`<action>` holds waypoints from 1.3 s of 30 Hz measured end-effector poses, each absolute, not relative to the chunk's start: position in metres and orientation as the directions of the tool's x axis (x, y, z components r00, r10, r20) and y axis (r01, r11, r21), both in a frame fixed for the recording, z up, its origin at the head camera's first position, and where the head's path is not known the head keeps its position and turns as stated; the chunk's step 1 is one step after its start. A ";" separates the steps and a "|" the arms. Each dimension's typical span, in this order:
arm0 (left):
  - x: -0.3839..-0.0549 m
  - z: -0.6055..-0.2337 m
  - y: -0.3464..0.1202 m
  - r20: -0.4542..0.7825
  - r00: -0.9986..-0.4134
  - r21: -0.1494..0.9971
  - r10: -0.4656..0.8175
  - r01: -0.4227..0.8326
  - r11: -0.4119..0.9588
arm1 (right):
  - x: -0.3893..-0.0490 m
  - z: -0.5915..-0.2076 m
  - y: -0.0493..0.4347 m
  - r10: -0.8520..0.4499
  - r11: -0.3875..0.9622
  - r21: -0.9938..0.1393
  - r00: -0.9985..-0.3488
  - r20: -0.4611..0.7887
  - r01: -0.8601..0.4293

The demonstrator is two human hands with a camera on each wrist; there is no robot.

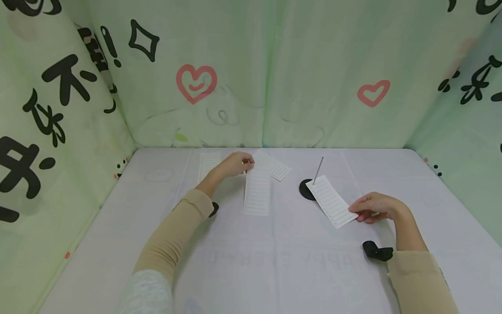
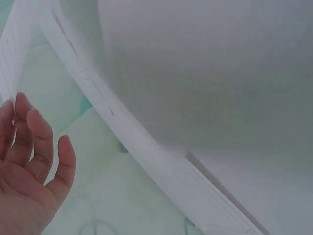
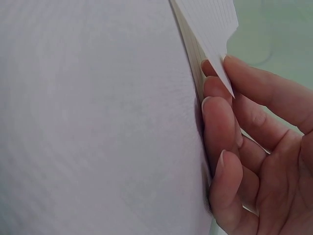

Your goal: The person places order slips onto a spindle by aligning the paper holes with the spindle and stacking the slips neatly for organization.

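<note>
- Paper slip (image 1: 332, 201) with printed lines is at the right part of the counter (image 1: 306, 261), tilted, its near right corner raised in the right hand (image 1: 380, 207).
- The right hand pinches this corner between its fingertips; in the right wrist view the other fingers are curved loosely under it.
- The far end of this slip lies over part of a round black base (image 1: 304, 190). A thin metal rod (image 1: 319, 168) rises at this end, leaning a little to the right; whether it goes through the paper, I cannot tell.
- A second lined slip (image 1: 257, 192) is near the middle of the counter, well apart from the black base. The left hand (image 1: 236, 162) pinches its far edge, and in the left wrist view the other fingers stand apart, lightly bent.
- Just beside, to the right of the left hand, more lined slips (image 1: 277, 169) lie at an angle near the back edge.
- Another lined slip (image 1: 208, 163) lies to the left, partly hidden by the left forearm.
- Both arms wear beige sleeves (image 1: 421, 281), and a black device (image 1: 378, 251) is at the right wrist.
- Behind the counter hangs pale green cloth (image 1: 313, 65) with red hearts (image 1: 196, 87).
</note>
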State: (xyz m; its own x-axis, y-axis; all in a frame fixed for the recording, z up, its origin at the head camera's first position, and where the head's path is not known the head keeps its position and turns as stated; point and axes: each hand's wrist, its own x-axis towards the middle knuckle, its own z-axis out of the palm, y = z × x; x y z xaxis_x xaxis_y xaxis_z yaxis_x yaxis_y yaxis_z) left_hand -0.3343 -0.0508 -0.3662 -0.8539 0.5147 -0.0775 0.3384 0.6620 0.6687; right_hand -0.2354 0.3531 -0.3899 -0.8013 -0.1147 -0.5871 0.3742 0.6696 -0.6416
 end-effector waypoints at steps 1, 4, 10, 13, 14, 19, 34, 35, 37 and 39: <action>-0.334 -0.365 -0.049 -0.077 -0.854 0.693 0.514 0.324 0.644 | -0.235 -0.390 0.353 -0.116 0.670 -0.642 -0.801 -0.587 0.373; -0.334 -0.365 -0.042 -0.069 -0.856 0.755 0.512 0.290 0.588 | -0.236 -0.390 0.353 -0.117 0.670 -0.641 -0.800 -0.589 0.373; -0.332 -0.363 -0.026 -0.056 -0.870 0.850 0.490 0.216 0.481 | -0.236 -0.389 0.353 -0.116 0.676 -0.636 -0.798 -0.591 0.372; -0.330 -0.360 -0.018 -0.075 -0.881 0.889 0.467 0.154 0.431 | -0.235 -0.386 0.352 -0.112 0.691 -0.623 -0.796 -0.595 0.368; -0.329 -0.359 -0.015 -0.087 -0.885 0.903 0.458 0.124 0.412 | -0.234 -0.384 0.351 -0.109 0.699 -0.616 -0.797 -0.594 0.363; -0.328 -0.351 0.000 -0.146 -0.903 0.947 0.405 -0.009 0.322 | -0.232 -0.373 0.348 -0.068 0.776 -0.554 -0.832 -0.551 0.303; -0.321 -0.329 0.047 -0.185 -0.875 0.968 0.448 -0.083 0.237 | -0.221 -0.318 0.319 -0.152 0.565 -0.821 -0.969 -0.195 0.077; -0.320 -0.329 0.050 -0.188 -0.873 0.967 0.451 -0.084 0.240 | -0.221 -0.316 0.317 -0.148 0.559 -0.826 -0.970 -0.191 0.077; -0.320 -0.328 0.054 -0.188 -0.868 0.967 0.459 -0.083 0.240 | -0.220 -0.315 0.316 -0.124 0.562 -0.822 -0.973 -0.194 0.092; -0.319 -0.328 0.058 -0.187 -0.864 0.969 0.468 -0.084 0.231 | -0.220 -0.313 0.315 -0.097 0.588 -0.802 -0.976 -0.196 0.103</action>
